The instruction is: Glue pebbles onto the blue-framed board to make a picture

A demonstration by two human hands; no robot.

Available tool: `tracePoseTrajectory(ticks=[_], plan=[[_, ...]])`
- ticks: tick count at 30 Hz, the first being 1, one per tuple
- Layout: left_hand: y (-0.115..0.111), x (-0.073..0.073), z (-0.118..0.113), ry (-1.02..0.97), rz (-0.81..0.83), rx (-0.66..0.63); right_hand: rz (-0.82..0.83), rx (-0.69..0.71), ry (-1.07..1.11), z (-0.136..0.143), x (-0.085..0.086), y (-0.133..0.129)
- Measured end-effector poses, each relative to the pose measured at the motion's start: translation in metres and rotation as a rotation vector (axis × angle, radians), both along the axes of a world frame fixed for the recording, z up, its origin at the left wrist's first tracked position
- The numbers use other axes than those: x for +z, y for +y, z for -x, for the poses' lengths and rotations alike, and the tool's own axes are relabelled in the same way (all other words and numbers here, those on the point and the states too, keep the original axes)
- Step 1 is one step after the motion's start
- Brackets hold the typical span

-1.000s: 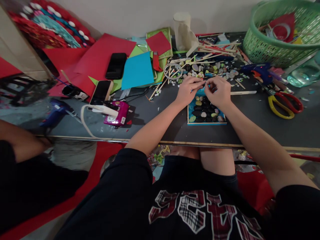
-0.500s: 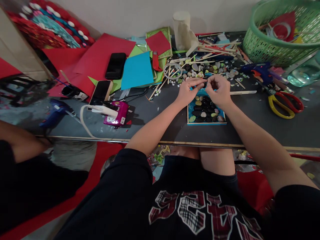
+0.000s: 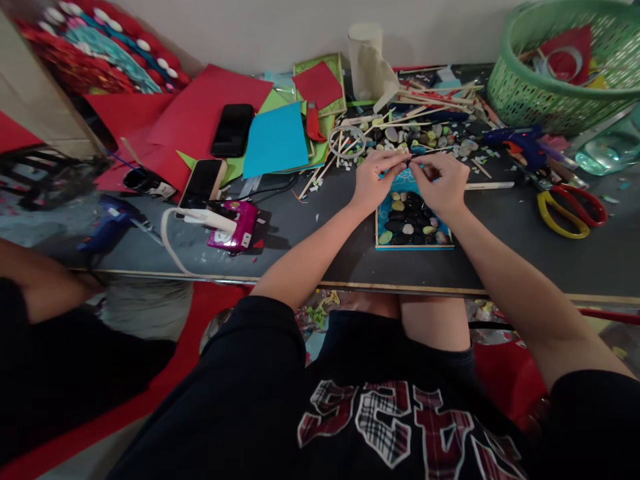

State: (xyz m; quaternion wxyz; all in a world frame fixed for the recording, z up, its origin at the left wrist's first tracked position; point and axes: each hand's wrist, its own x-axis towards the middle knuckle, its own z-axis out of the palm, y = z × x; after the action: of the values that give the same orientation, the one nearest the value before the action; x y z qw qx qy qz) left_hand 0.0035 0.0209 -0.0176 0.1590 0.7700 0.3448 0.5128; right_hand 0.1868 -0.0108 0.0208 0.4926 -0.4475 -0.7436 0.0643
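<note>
My left hand [image 3: 379, 175] and my right hand [image 3: 440, 180] meet fingertip to fingertip over the far end of a small framed blue panel [image 3: 383, 217]. Both are closed in a pinch at a tiny dark thing between them, too small to name. On the panel, black pebbles [image 3: 397, 227] and a few yellow-green and pale ones lie in rows, inside a thin wooden border. Pale lines are drawn on the blue by my fingers. Just beyond my hands spreads a pile of loose mixed pebbles [image 3: 435, 137], and a clear tape ring [image 3: 347, 142] rests left of it.
Scissors [image 3: 565, 210], a blue glue gun [image 3: 520, 141] and a green basket [image 3: 550, 100] stand to the right. Leftward are a purple power adapter [image 3: 233, 227], two phones [image 3: 233, 131], coloured paper [image 3: 275, 140] and another glue gun [image 3: 110, 223]. Another person's arm [image 3: 43, 273] shows at far left.
My right hand has turned and flattened somewhat, its fingertips now pointing at the left ones. Both hands stay over the panel's far end; the pebbles on it look the same.
</note>
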Motion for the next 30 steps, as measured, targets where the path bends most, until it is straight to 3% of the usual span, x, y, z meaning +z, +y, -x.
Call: tracePoseTrajectory(ticks=[7, 18, 25, 30], plan=[[-0.005, 0.006, 0.001, 0.060, -0.071, -0.012, -0.001, 0.026, -0.067, -0.003, -0.006, 0.006], [-0.010, 0.006, -0.008, -0.043, 0.094, -0.014, -0.016, 0.057, -0.056, -0.003, -0.009, 0.010], [-0.017, 0.007, -0.017, -0.087, 0.134, 0.009, -0.044, 0.024, -0.024, -0.003, -0.012, 0.012], [-0.009, 0.005, -0.012, -0.117, 0.113, 0.012, -0.078, -0.004, 0.068, -0.003, -0.013, 0.010]])
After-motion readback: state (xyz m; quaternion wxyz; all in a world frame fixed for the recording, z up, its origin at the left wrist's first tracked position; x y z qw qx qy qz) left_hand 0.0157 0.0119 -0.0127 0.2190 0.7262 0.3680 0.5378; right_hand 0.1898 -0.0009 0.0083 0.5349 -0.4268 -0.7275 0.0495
